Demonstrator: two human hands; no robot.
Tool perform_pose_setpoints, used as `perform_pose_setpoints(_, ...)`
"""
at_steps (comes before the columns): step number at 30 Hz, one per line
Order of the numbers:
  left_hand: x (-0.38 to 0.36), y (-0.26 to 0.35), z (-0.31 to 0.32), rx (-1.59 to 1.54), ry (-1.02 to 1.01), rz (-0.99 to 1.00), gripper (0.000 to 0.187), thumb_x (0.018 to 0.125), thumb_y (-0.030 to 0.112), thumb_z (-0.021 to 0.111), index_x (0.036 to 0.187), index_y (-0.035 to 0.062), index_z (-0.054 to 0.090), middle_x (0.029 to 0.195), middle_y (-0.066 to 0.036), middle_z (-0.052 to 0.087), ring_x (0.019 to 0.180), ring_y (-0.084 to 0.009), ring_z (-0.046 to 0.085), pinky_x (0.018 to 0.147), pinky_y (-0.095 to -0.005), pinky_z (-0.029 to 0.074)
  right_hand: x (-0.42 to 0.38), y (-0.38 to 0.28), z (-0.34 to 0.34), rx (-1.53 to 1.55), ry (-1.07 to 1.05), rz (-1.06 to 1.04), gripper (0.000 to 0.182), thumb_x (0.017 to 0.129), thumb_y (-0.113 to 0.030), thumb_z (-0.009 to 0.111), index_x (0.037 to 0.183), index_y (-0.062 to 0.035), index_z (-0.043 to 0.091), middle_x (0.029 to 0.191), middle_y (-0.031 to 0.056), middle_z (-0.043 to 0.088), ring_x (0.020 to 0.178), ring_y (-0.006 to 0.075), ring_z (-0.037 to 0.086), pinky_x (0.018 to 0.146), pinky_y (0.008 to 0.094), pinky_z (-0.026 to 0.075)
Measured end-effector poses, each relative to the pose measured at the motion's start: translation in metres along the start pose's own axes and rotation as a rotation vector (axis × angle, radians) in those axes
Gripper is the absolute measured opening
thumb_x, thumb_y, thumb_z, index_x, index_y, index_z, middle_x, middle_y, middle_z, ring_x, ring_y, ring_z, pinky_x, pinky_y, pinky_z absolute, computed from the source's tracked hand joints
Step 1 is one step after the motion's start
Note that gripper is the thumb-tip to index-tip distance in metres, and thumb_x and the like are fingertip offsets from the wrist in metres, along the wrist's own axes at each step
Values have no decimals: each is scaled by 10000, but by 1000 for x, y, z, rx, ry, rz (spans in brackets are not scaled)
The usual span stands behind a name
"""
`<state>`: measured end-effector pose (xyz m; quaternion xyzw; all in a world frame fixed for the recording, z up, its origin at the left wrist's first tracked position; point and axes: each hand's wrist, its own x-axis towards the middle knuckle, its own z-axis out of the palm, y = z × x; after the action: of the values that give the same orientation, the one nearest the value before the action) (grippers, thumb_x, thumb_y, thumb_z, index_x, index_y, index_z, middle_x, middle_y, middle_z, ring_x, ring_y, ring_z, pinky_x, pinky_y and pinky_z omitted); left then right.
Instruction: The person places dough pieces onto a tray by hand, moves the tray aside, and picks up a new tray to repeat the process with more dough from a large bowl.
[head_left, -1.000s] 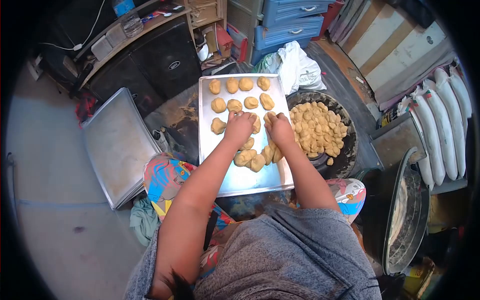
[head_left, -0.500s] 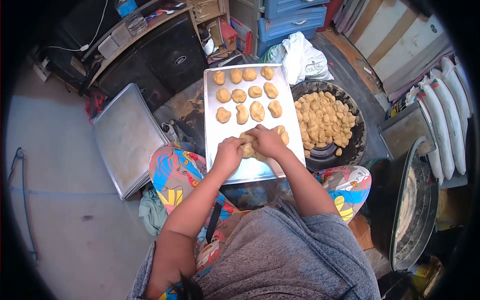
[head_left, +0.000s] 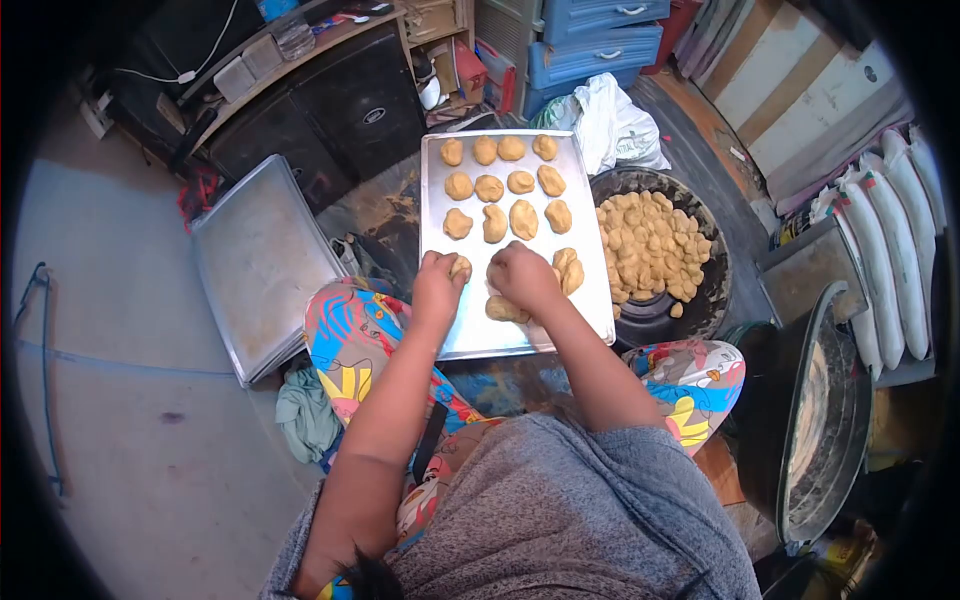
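Note:
A metal baking tray (head_left: 478,335) lies in front of me, bearing rows of tan dough lumps (head_left: 523,219). Near its left edge my left hand (head_left: 438,285) is closed around a dough piece (head_left: 460,267). My right hand (head_left: 522,276) is closed at the tray's middle, its fingers bent down over a bit of dough mostly hidden beneath them. Just below that hand rests a larger dough lump (head_left: 507,309). Two pieces pressed together (head_left: 568,270) lie to the right of my right hand.
Right of the tray stands a round black tub (head_left: 648,318) piled with dough pieces (head_left: 655,240). Stacked metal trays (head_left: 265,260) lean at left. A white plastic bag (head_left: 620,130) sits behind the tub. At right stand a large black basin (head_left: 815,430) and long white sacks (head_left: 885,260).
My hands, close together over the dough before, have moved apart. My left hand has gone left with a dough piece, and the lump below my right hand shows more fully.

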<state>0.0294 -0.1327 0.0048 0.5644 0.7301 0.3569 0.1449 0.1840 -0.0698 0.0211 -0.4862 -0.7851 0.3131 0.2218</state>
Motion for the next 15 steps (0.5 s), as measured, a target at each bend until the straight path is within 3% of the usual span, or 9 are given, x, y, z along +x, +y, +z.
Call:
perform_pose_setpoints(2, -5, -4, 6, -33, 9, 14, 289, 782, 100, 666, 1053, 0, 650, 955, -164, 575, 876, -323, 594, 792, -371, 478, -8, 8, 6, -151, -81, -106, 207, 765, -58, 568, 945, -59, 671, 970, 146, 623, 882, 331, 616, 797, 401, 495)
perform_pose_setpoints(5, -3, -11, 12, -40, 1, 74, 228, 800, 97, 650, 1004, -4, 671, 917, -154, 575, 849, -303, 600, 775, -356, 483, -10, 18, 7, -98, -89, -157, 218, 764, -88, 581, 961, -61, 671, 933, 141, 625, 856, 327, 618, 785, 409, 496)
perform_pose_setpoints(9, -1, -11, 9, -6, -3, 37, 228, 812, 92, 634, 1017, -1, 670, 933, -145, 572, 846, -298, 592, 777, -357, 479, -32, -17, -29, -384, -242, -212, 267, 760, -135, 591, 1010, -127, 684, 961, 88, 636, 925, 263, 593, 830, 425, 450)
perform_pose_setpoints(11, -5, -4, 11, -19, -15, 21, 232, 813, 87, 629, 1025, 3, 668, 938, -142, 570, 864, -303, 583, 790, -368, 474, -46, 2, -14, -468, -221, -265, 274, 744, -176, 611, 1006, -151, 688, 973, 75, 640, 939, 242, 586, 854, 417, 418)
perform_pose_setpoints(13, -7, 11, 7, 158, 119, 157, 247, 803, 104, 622, 1040, 52, 668, 1010, -112, 557, 978, -301, 537, 867, -401, 439, -48, 7, -13, -378, -189, -278, 280, 726, -190, 640, 996, -135, 686, 949, 75, 645, 944, 237, 581, 854, 414, 412)
perform_pose_setpoints(15, -2, 15, 14, 116, 40, 301, 239, 794, 94, 616, 1025, 76, 673, 1022, -86, 557, 1020, -289, 506, 892, -412, 416, -41, 17, -24, -237, -206, -226, 269, 724, -181, 662, 983, -107, 679, 909, 107, 651, 905, 256, 601, 844, 415, 422)
